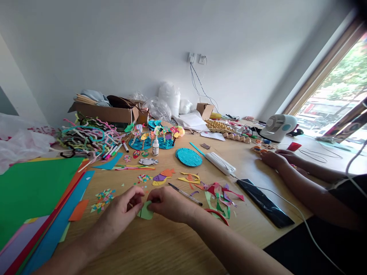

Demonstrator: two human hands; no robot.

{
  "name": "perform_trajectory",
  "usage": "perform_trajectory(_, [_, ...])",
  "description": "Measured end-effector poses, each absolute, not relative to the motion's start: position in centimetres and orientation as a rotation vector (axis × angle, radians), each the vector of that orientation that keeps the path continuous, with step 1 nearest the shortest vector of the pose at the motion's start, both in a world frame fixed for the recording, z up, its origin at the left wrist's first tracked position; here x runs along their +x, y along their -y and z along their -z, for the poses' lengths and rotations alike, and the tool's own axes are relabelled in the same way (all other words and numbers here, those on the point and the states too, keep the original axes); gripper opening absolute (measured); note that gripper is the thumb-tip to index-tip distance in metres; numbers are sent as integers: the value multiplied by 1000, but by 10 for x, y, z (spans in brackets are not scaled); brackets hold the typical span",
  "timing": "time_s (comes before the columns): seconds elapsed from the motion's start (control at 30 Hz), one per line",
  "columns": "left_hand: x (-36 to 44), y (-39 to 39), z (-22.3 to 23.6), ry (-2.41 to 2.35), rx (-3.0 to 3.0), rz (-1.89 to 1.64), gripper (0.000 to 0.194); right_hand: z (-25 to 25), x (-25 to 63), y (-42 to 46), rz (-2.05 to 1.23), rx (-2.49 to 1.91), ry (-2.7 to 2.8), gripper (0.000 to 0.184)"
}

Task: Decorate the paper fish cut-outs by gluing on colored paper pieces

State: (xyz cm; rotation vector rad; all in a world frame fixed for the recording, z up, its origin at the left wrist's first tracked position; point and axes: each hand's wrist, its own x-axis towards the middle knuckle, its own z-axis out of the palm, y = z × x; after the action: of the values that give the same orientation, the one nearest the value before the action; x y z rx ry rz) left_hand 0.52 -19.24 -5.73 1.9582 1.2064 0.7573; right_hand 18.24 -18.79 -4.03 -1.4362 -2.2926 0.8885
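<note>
A small light green paper cutout point(146, 212) is pinched low over the table between my two hands. My left hand point(127, 204) grips its left edge with the thumb and fingers. From the other side my right hand point(169, 204) is closed on its upper right edge, covering part of its outline. Just beyond my fingers lie an orange paper fish point(167, 173), a purple one point(158, 177) and a yellow one point(159, 182). A pen point(186, 194) rests beside my right hand, and red scissor handles point(219, 214) show partly behind my right forearm.
Colored paper sheets point(37, 191) cover the left side; paper confetti point(104, 199) and scraps point(220, 194) flank my hands. Blue discs point(189, 157), a glue bottle point(155, 147) and a power strip point(220, 163) stand farther back. A co-worker's arms point(298, 173) reach in from the right.
</note>
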Motion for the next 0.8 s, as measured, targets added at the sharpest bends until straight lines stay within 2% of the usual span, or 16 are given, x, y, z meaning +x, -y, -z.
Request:
perform_trajectory(0.13, [-1,191,72,-1234,1952,-621,18,47,176,197,-860,-1478,2277,16])
perform_trajectory(0.23, [-9,189,88,-1330,1958,-637,16,53,171,209,-689,-1514,2282,23])
perform_trajectory(0.37, [-16,190,104,-1402,2124,-614,10,73,163,225,-249,-1287,2549,13])
perform_trajectory(0.47, [-21,193,110,-1384,2224,-609,16,87,161,229,-28,-1191,2667,7])
perform_trajectory(0.8, [-41,190,120,-1241,2583,-594,34,78,167,231,-11,-1218,2688,10])
